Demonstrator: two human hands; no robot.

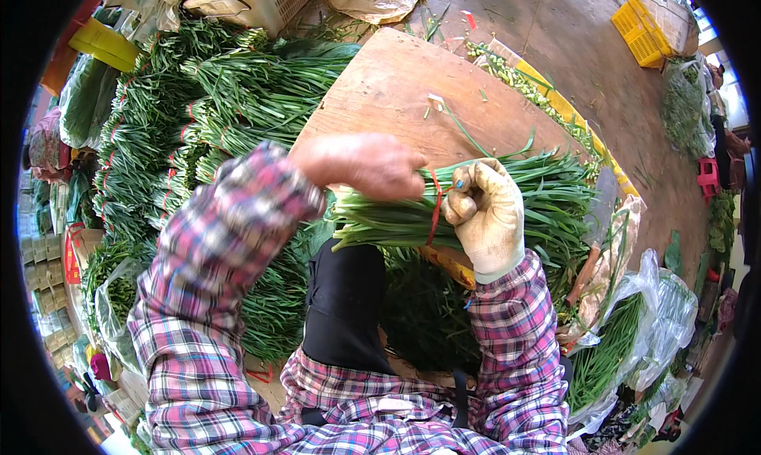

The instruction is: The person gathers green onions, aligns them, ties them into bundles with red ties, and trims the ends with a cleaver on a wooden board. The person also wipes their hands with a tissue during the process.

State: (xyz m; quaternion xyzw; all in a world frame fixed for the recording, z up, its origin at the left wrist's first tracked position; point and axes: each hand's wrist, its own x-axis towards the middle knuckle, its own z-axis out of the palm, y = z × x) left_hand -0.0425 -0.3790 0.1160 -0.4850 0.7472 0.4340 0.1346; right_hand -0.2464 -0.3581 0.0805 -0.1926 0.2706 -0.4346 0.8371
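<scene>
A bunch of long green leafy stalks, apparently garlic chives (380, 217), lies across the near edge of a wooden board (404, 92), cut pale ends to the left. A red tie (437, 211) circles it near the middle. My right hand (487, 211), in a soiled white glove, has its fingers curled shut on the red tie at the top of the bunch. My bare left hand (374, 166) is blurred, above the pale stalks just left of the tie. Its fingers bend downward, and whether they grip anything is hidden.
Stacked chive bundles (142, 140) with red ties fill the left side. A knife (585, 270) with a wooden handle rests right of the bunch. Cut scraps (523, 86) line the board's right edge. Plastic-wrapped greens (612, 342) lie at lower right. Crates (645, 33) stand farther off.
</scene>
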